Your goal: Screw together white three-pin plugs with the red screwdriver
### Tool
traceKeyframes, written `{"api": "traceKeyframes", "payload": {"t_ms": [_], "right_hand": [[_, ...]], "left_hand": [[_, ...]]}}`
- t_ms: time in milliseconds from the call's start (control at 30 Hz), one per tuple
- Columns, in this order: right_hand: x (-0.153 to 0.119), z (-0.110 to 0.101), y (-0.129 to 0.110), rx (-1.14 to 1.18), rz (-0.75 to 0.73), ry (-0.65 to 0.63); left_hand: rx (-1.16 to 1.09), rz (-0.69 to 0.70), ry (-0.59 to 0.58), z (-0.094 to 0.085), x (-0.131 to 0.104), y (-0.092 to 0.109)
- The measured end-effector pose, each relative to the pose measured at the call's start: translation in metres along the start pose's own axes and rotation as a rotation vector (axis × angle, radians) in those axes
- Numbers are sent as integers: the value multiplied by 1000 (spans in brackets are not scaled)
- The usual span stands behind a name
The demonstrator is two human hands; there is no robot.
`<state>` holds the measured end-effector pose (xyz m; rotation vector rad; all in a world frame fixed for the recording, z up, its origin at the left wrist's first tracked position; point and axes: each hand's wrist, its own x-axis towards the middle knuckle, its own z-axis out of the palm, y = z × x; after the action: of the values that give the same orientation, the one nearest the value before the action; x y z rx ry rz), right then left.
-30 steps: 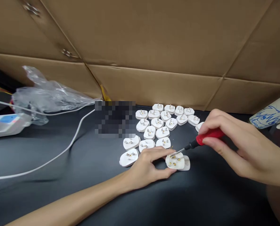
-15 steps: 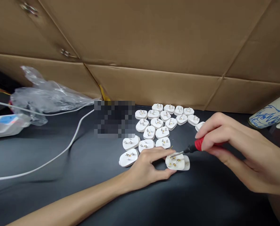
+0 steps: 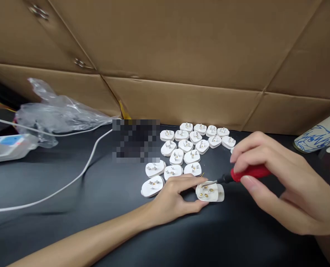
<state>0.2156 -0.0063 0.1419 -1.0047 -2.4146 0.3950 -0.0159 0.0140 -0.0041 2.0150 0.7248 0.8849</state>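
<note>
My left hand [image 3: 178, 196] grips a white electrical plug [image 3: 209, 196] by its sides, thumb on the near edge and fingers on the far edge. The plug lies opened, with brass terminals and screws facing up and a pale flap at its right end. In my right hand [image 3: 281, 185] is a screwdriver [image 3: 250, 173] with a red and black handle. Its thin shaft slants down to the left, and the tip touches the plug near an upper-left terminal. My right thumb is partly lifted from the handle, which rests against the fingers.
Several white plugs [image 3: 176, 157] stand prongs-up in loose rows behind my left hand. A white cable [image 3: 84, 168] crosses the dark table [image 3: 120, 244] at left, near a clear plastic bag [image 3: 62, 113]. Brown padded panels [image 3: 181, 48] line the back. A patterned bottle [image 3: 319, 136] lies at right.
My right thumb and fingers have loosened around the screwdriver, and more of the red handle shows. The screwdriver tip stays at the same terminal. My left hand and the plug hold their place.
</note>
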Motion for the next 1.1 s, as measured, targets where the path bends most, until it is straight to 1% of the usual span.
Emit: {"api": "traceKeyframes", "payload": {"t_ms": [33,67,133,233,267,300,333,367,433,467,500,533,567,667,733,767,833,867,900,933,1000,1033,1067,1100], "right_hand": [[1,2,1,-51,54,64],[1,3,1,-85,99,88],[1,3,2,-107,142,85],[0,-1,0,11,44,-41],[0,-2,-1,50,9,-69],[0,-2,-2,67,-13,-66],[1,0,-4,49,-8,-36],[2,1,-4,-4,26,20],[3,6,-4,-143,142,130],[3,7,-3,-188,196,157],[3,8,-2,-203,233,156],[2,7,-1,-190,239,134],[1,5,0,-157,214,100],[-2,-3,3,-54,79,-14],[-1,-4,4,3,6,-41],[0,-3,5,31,-18,-33],[2,3,7,77,-69,30],[4,7,7,63,-78,72],[5,10,7,9,-59,123],[5,13,7,-82,-9,167],[5,14,6,-285,140,197],[3,12,6,-336,198,185],[1,9,6,-333,221,154],[0,5,5,-283,199,105]], "left_hand": [[-1,4,6,0,0,0],[0,4,9,0,0,-1],[0,-4,4,1,-1,-2],[-9,-6,-2,0,0,-1],[-12,-6,-4,0,0,-1],[-13,-6,-5,0,1,0],[-10,-5,-6,0,1,0],[-6,-3,-6,-1,1,0],[5,-1,1,-1,1,0],[9,-2,4,-1,1,0],[11,-7,5,-1,1,0],[11,-10,8,-1,0,-1],[10,-14,9,-1,0,-1],[13,-21,3,0,0,-2],[11,-14,4,0,0,-2],[8,-7,6,0,0,-2],[6,3,11,1,0,-2],[5,5,13,1,0,-2],[4,5,13,1,0,-2],[3,1,12,0,0,-2],[5,-10,2,0,0,-1],[6,-14,-2,0,0,-1],[8,-17,-4,0,0,0],[9,-20,-8,-1,0,0]]}}
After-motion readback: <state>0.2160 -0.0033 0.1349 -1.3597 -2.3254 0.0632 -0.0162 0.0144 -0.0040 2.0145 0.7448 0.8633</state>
